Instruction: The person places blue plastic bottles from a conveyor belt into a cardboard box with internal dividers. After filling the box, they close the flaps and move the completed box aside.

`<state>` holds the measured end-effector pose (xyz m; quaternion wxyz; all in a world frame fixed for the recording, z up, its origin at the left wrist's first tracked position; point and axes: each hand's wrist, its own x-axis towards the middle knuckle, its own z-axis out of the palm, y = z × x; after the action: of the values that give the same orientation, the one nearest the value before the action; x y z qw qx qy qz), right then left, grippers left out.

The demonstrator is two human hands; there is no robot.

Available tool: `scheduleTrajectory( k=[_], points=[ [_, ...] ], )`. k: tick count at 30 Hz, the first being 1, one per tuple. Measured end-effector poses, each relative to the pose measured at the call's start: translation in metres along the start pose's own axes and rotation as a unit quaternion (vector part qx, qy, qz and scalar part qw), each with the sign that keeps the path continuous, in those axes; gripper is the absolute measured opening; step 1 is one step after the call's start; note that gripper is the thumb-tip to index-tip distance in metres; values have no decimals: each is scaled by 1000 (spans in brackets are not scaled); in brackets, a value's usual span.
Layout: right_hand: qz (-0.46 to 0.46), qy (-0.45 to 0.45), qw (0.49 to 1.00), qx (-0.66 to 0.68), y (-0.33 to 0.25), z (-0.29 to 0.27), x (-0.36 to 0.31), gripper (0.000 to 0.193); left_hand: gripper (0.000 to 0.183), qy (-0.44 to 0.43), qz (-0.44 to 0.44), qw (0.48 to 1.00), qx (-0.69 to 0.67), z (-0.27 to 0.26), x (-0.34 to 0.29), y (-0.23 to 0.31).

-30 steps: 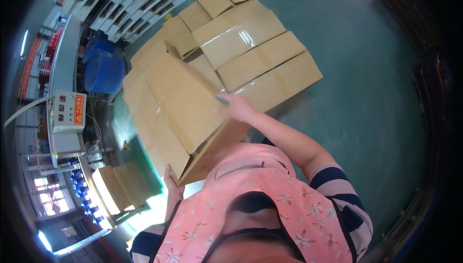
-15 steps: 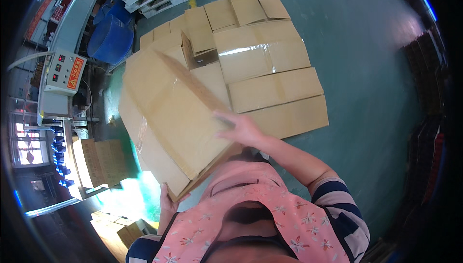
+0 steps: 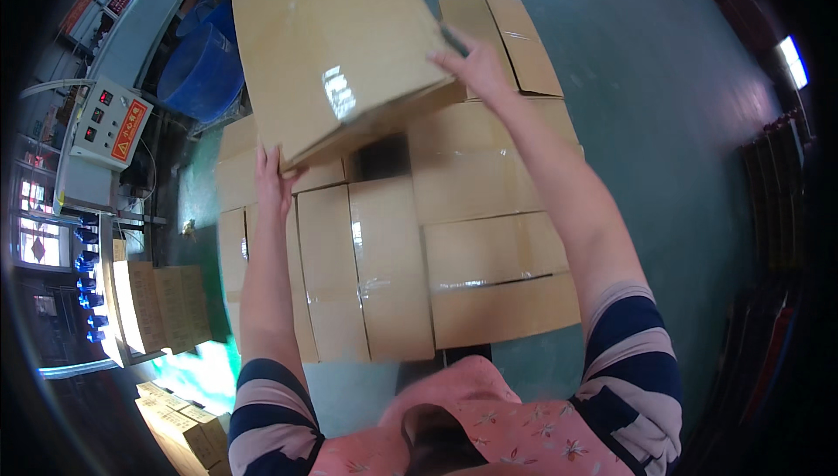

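Observation:
A large taped cardboard box [image 3: 349,40] is held out at arm's length over the far part of a layer of cartons. My left hand [image 3: 274,178] grips its near left corner, with some fingers hidden by the box. At its right side my right hand [image 3: 476,66] holds on near the corner, thumb on the top face. The box sits tilted and slightly turned. Beneath it, the flat cartons [image 3: 393,258] lie side by side, several with shiny tape. A dark gap [image 3: 382,157] shows between cartons just under the box's near edge.
Blue tubs [image 3: 202,75] stand at the far left beside a bench. A control box [image 3: 106,123] with a red-orange label is mounted at the left. More cartons [image 3: 161,306] are stacked at the left and lower left. Green floor [image 3: 646,144] runs along the right.
Both hands have carried the box away from my body to the far side of the layer, turning it. My arms are now stretched out, and the near cartons are uncovered.

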<state>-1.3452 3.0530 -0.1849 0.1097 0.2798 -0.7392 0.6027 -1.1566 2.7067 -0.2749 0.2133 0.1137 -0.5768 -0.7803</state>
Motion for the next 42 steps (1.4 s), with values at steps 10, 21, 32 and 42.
scheduleTrajectory(
  k=[10, 21, 32, 42],
  points=[
    [146, 45, 987, 45, 213, 23, 100, 54, 59, 77, -54, 978, 187, 54, 225, -132],
    [89, 137, 985, 61, 335, 119, 104, 41, 58, 90, -59, 971, 212, 5, 264, -316],
    [108, 170, 974, 107, 333, 127, 94, 31, 56, 147, -183, 971, 38, 15, 247, -322],
    [141, 153, 978, 5, 365, 84, 87, 27, 58, 208, -63, 972, 88, 20, 263, -265]
  ],
)
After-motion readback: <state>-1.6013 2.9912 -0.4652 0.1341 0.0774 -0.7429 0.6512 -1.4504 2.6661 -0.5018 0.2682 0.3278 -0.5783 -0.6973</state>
